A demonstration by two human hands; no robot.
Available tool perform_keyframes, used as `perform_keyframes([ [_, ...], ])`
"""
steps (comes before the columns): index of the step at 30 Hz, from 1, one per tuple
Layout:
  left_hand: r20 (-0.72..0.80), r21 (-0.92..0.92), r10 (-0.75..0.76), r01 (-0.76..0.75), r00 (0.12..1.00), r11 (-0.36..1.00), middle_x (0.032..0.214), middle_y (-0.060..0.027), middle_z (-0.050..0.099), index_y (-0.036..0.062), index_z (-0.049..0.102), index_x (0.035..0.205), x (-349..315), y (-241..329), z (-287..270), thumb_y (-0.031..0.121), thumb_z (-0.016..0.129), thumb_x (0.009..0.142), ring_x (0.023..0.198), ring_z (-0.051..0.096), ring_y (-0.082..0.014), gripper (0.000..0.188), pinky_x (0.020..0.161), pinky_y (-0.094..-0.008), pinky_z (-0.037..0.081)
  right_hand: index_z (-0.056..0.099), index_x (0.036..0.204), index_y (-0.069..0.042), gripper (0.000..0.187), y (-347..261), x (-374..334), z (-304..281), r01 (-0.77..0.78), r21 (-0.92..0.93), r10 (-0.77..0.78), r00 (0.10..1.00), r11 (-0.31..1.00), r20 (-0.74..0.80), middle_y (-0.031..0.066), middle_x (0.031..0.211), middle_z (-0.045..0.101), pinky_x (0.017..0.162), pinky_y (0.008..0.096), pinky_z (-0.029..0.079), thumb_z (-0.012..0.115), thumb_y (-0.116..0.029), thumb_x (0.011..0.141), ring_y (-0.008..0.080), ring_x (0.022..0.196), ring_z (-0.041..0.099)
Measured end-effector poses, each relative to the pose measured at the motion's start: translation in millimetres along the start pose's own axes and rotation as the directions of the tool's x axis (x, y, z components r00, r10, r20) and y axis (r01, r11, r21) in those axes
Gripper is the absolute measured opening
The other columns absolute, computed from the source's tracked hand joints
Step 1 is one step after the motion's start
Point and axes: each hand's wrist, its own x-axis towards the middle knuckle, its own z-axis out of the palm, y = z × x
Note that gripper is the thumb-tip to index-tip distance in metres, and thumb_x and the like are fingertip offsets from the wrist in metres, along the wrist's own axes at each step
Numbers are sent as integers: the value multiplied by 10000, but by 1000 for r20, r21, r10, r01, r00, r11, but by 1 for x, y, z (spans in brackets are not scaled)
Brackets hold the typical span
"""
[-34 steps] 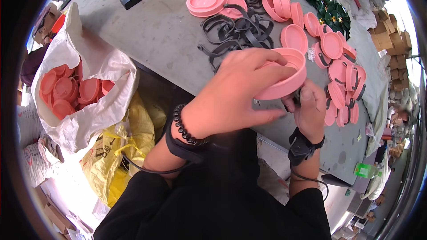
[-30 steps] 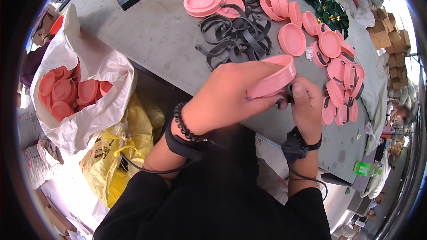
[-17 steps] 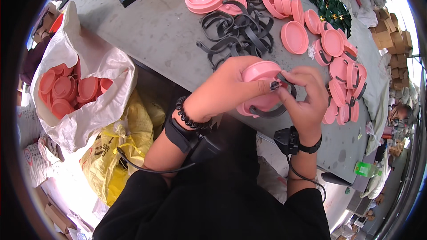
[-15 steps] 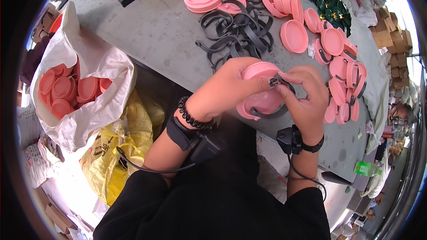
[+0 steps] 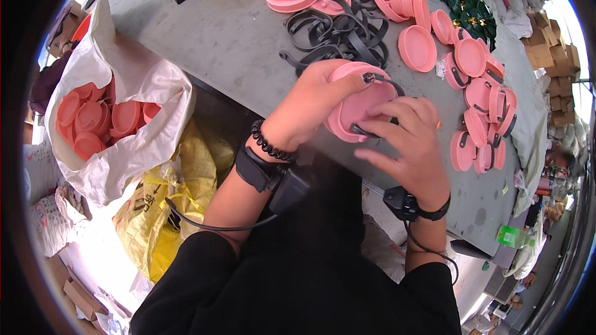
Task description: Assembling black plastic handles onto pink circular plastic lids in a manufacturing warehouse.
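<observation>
Both hands grip a round pink lid [image 5: 360, 102] over the grey surface [image 5: 236, 37]: left hand [image 5: 310, 108] cups its edge, right hand [image 5: 406, 146] presses a black strap [image 5: 380, 79] against it. More black straps [image 5: 338, 34] lie beyond the lid.

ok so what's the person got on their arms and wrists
Black long sleeves, pushed up the forearms. The left hand has a black bead bracelet and a black strap with a boxy device trailing a black cable. The right hand has a similar black wrist device with its own cable.
</observation>
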Motion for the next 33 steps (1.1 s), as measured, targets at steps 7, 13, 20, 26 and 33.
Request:
perform_keyframes([
  [7, 5, 89, 41, -41, 999, 995, 908, -70, 632, -31, 589, 1008, 0, 3, -7, 127, 543, 850, 795, 599, -106, 229, 688, -246, 503, 652, 829, -94, 156, 11, -6, 20, -61, 211, 61, 998, 976, 7, -1, 800, 588, 779, 338, 349, 697, -132, 684, 188, 818, 520],
  [13, 34, -39, -39, 41, 999, 998, 932, -73, 625, -38, 562, 1054, -3, 8, -11, 159, 532, 882, 800, 604, -109, 264, 692, -237, 505, 646, 806, -94, 137, 11, -4, 12, 18, 360, -22, 1000, 933, 8, 3, 793, 587, 783, 344, 346, 698, -112, 681, 202, 816, 521],
  [20, 51, -193, -74, 82, 996, 978, 958, -91, 620, -44, 546, 1083, 0, -1, -17, 175, 514, 902, 820, 611, -123, 286, 712, -242, 511, 622, 762, -104, 145, 10, 6, 2, 45, 302, -85, 989, 952, 119, -1, 779, 575, 793, 359, 344, 718, -129, 657, 206, 825, 526],
  [26, 44, -212, -54, 62, 998, 975, 956, -103, 617, -50, 550, 1053, -1, 6, -13, 172, 506, 903, 802, 610, -129, 272, 709, -252, 513, 615, 785, -122, 195, 11, 8, 8, 83, 195, -96, 994, 977, 59, -13, 766, 566, 777, 358, 341, 735, -177, 643, 196, 814, 526],
  [33, 72, -253, -32, 49, 997, 966, 941, -96, 615, -46, 539, 1053, 0, 4, -6, 172, 494, 911, 799, 610, -128, 264, 702, -248, 518, 606, 865, -127, 288, 14, 2, 19, 143, -4, -143, 989, 990, -44, -31, 788, 564, 724, 341, 334, 730, -252, 636, 174, 796, 519],
])
